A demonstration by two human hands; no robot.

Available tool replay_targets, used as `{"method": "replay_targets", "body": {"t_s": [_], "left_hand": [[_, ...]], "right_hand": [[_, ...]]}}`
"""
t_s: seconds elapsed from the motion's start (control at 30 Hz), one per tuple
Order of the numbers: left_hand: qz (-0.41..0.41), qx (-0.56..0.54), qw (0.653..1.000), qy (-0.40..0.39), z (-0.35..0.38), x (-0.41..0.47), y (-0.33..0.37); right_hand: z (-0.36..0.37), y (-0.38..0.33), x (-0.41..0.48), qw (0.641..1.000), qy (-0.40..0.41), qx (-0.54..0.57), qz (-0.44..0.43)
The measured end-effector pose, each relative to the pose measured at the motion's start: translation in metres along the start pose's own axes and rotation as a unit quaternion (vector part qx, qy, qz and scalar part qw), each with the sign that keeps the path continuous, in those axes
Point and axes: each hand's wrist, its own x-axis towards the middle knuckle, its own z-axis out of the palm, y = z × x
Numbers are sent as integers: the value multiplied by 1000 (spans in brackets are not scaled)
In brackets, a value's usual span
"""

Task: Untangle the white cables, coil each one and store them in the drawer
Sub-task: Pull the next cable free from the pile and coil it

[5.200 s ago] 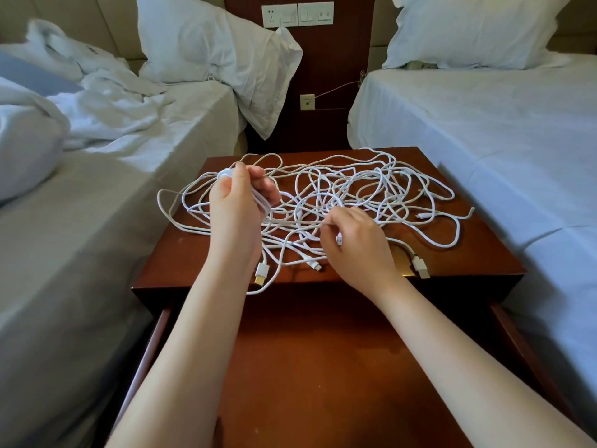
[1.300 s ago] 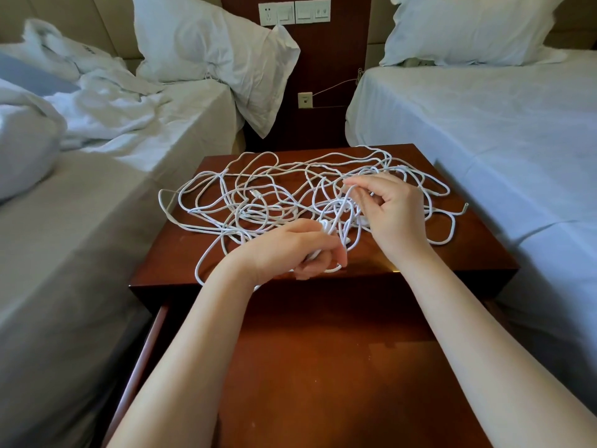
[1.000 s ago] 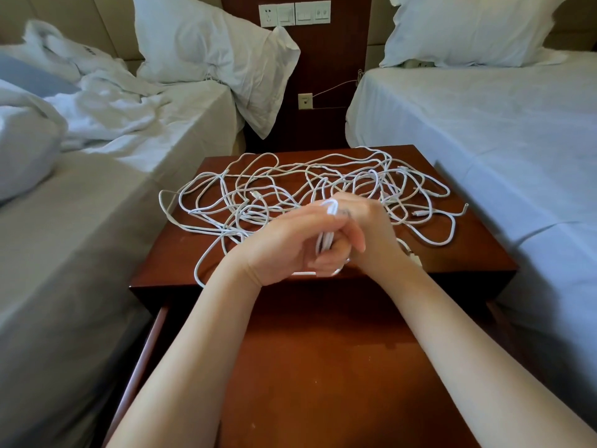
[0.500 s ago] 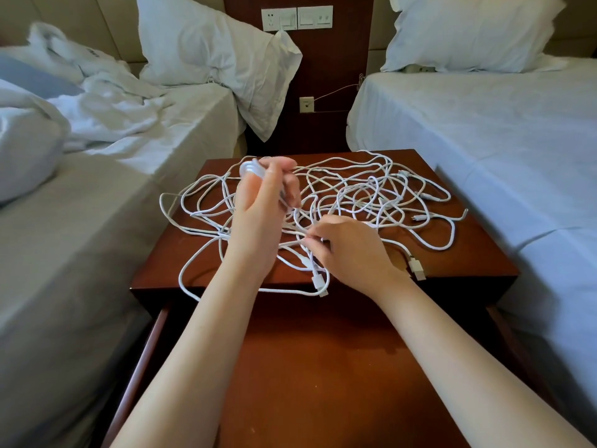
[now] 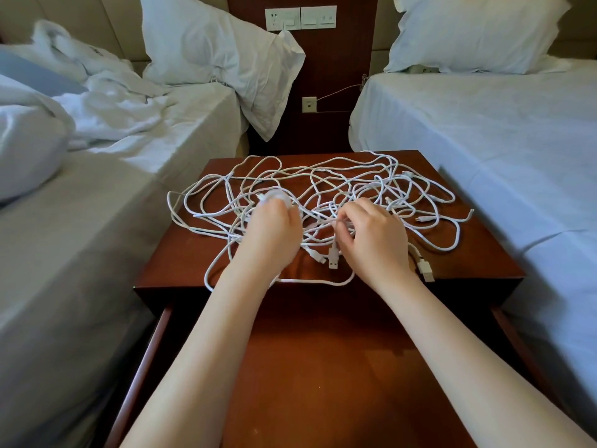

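A tangle of white cables (image 5: 323,189) lies spread over the top of a dark wooden nightstand (image 5: 484,263). My left hand (image 5: 271,234) is over the left part of the tangle and grips a small bundle of white cable loops that is blurred above my knuckles. My right hand (image 5: 374,237) is beside it with fingers curled, pinching a strand near the middle. Two USB plugs (image 5: 332,258) lie just in front of my hands, and a third plug (image 5: 426,270) lies at the right front. Below the top, the drawer (image 5: 323,367) stands pulled out towards me.
A bed with rumpled white bedding (image 5: 80,156) flanks the nightstand on the left, and a made bed (image 5: 500,140) on the right. Behind stand a wooden panel with wall sockets (image 5: 300,17) and two pillows.
My left hand has come down from its raised position onto the tangle with the loops it holds. My right hand has shifted slightly right and forward on the strands.
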Motion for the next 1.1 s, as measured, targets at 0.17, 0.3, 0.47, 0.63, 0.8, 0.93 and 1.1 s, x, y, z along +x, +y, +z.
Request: {"method": "replay_targets", "body": {"t_s": [0.17, 0.3, 0.47, 0.63, 0.8, 0.93, 1.1], "left_hand": [[-17, -76, 980, -186, -6, -6, 4], [-16, -141, 971, -191, -13, -6, -1], [33, -284, 949, -133, -16, -3, -1], [29, -311, 946, -90, -13, 2, -9], [-2, -290, 954, -79, -13, 8, -21], [-49, -305, 948, -73, -9, 11, -24], [-63, -325, 942, -57, -12, 10, -26]], "right_hand": [[2, 1, -3, 1000, -10, -2, -5], [6, 6, -1, 999, -46, 9, -24], [8, 7, -1, 998, -49, 19, -32], [9, -3, -1, 995, -94, 2, -9], [2, -14, -12, 992, -111, 52, -10], [-6, -24, -11, 965, -258, 41, -5], [14, -35, 0, 962, -274, -4, 23]]}}
